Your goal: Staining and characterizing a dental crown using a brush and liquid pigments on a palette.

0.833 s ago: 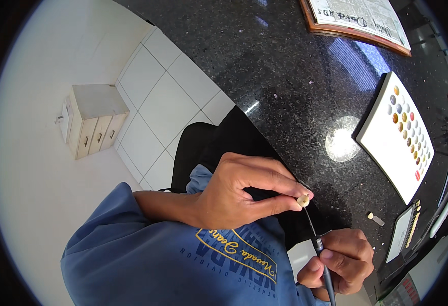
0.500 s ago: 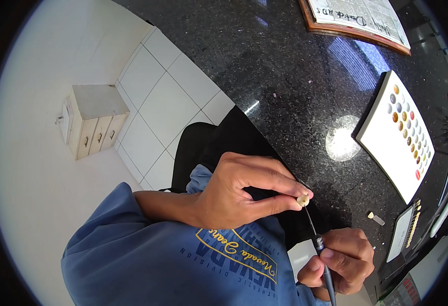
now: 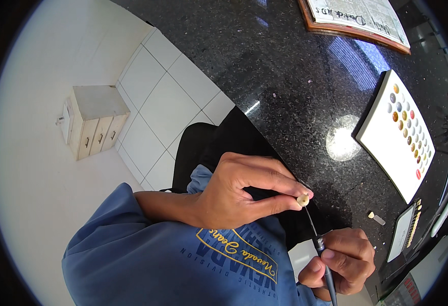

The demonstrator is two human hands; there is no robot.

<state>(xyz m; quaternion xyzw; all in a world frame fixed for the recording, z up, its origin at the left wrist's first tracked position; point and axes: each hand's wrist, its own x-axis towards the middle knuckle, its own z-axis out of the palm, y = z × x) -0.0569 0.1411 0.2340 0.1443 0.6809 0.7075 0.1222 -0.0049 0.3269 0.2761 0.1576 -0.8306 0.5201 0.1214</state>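
Note:
My left hand point(image 3: 241, 188) pinches a small cream, tooth-shaped piece point(image 3: 303, 200) between thumb and finger above the counter's near edge. My right hand point(image 3: 346, 260), lower right, is closed round a slim instrument point(image 3: 329, 283) with a dark handle and a thin shaft. Its fine tip reaches the underside of the cream piece; whether it touches is too small to tell. A small cream piece on a grey tab point(image 3: 376, 218) lies on the dark speckled counter point(image 3: 275, 61), right of my hands.
A white palette point(image 3: 382, 148) with rows of coloured dabs lies to the right, beside a grey case of cream shade tabs point(image 3: 402, 234). Papers on a brown board point(image 3: 356, 20) lie at the top. A white drawer cabinet point(image 3: 96, 127) stands on the tiled floor at left.

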